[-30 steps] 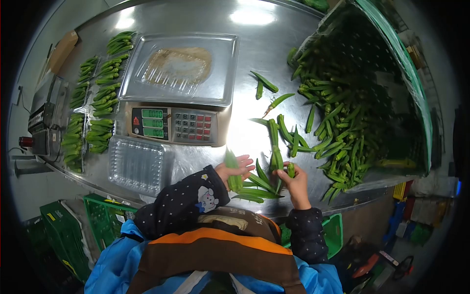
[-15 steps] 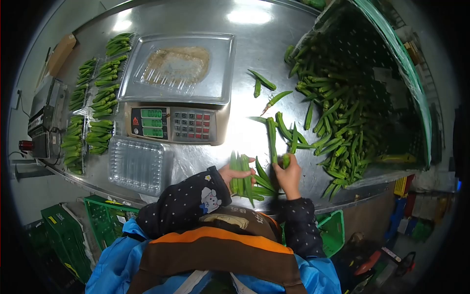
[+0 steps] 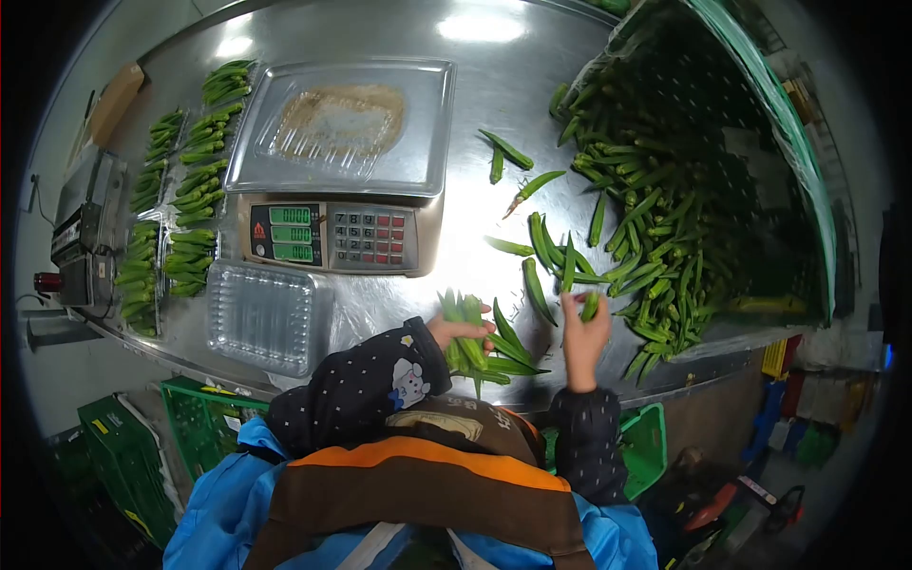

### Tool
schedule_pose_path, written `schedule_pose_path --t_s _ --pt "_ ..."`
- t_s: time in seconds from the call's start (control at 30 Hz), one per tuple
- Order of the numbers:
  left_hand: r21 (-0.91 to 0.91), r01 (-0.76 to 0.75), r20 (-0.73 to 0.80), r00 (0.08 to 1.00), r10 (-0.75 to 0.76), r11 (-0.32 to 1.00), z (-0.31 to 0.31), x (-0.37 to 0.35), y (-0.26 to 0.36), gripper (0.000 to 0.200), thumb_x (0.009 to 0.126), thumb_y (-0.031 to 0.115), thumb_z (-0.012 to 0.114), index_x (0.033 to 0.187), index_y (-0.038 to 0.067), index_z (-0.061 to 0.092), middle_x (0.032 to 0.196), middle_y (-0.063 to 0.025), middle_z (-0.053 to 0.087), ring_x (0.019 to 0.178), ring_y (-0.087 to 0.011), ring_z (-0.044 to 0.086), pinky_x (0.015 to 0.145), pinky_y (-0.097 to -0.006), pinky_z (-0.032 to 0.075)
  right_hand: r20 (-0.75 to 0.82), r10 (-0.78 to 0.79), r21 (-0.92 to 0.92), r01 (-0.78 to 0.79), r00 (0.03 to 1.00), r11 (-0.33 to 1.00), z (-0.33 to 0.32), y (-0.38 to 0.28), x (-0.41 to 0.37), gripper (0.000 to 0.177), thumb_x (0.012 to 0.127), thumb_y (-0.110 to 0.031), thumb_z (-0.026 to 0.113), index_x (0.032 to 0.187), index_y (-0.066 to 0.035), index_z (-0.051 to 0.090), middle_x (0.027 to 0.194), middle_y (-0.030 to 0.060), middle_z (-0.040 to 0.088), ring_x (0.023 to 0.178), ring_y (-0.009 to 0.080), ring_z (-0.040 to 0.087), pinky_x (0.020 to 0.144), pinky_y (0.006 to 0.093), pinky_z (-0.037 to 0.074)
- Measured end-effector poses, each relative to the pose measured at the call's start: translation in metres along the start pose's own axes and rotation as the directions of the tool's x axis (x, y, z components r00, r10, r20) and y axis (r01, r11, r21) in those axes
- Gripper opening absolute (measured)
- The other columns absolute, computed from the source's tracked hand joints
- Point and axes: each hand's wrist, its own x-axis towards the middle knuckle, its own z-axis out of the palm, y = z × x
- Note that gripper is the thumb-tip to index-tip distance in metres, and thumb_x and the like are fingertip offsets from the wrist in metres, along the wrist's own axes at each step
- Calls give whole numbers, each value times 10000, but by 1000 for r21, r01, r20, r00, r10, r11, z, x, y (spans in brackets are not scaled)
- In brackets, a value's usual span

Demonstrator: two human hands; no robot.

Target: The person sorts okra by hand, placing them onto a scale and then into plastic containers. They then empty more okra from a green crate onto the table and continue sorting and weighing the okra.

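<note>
My left hand (image 3: 459, 331) is closed around a bundle of green okra pods (image 3: 467, 351), their ends sticking out above and below the fingers. More okra pods (image 3: 513, 350) lie on the steel table just right of that bundle. Further right, my right hand (image 3: 584, 342) is closed with a short okra pod (image 3: 590, 306) showing between thumb and fingers. Its fingertips touch the lower end of another upright-looking pod (image 3: 568, 264). A curved pod (image 3: 539, 291) and a paler pod (image 3: 508, 246) lie left of this hand.
A large okra heap (image 3: 655, 237) spills from a green crate (image 3: 760, 171) at right. A weighing scale (image 3: 380, 233) carries a clear tray (image 3: 328, 142). Stacked clear trays (image 3: 266, 318) stand at front left, beside filled okra packs (image 3: 190, 247). Loose pods (image 3: 508, 149) lie right of the scale.
My right hand has moved right and slightly up. The long pod that stood up from its fingers is no longer in them. My left hand stays nearly in place, its bundle slightly tilted.
</note>
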Motion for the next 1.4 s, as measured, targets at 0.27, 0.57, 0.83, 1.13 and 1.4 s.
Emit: schedule_pose_path --t_s 0.27,0.57,0.83,1.13,1.4 --pt "-167 -83 116 988 103 983 -1 -6 3 558 754 -24 554 1277 75 385 1210 -146 492 1052 -280 552 896 -435 474 72 -45 83 39 996 996 9 18 4 217 736 -149 710 877 -20 608 751 63 631 697 148 575 647 293 453" --pt "-100 -46 30 998 49 994 2 -8 4 524 763 62 657 1223 47 408 969 -120 563 767 -238 612 672 -350 532 126 139 282 -170 982 944 7 -5 47 169 852 -172 644 885 -7 640 727 -11 602 675 69 530 620 235 420" --pt "-35 4 196 981 3 999 -11 -12 15 697 797 73 633 1379 43 249 1172 -164 510 834 -221 611 720 -337 526 2 -95 -509 83 996 857 24 39 133 300 742 -176 677 1007 -45 622 871 240 632 853 429 586 717 460 465" --pt "-277 -213 96 964 247 937 5 8 33 706 775 -62 603 1369 49 239 1294 -207 428 1157 -307 508 964 -414 455 328 262 154 -325 908 933 3 -53 -15 146 792 -49 670 919 19 648 872 23 633 756 88 563 688 226 441" --pt "838 -322 -73 733 676 440 3 -31 133 440 674 57 713 1082 58 548 874 -55 619 805 -141 608 721 -295 487 368 -175 236 90 913 968 -8 -68 -40 91 834 -36 628 904 21 622 826 51 637 747 96 574 688 226 435"
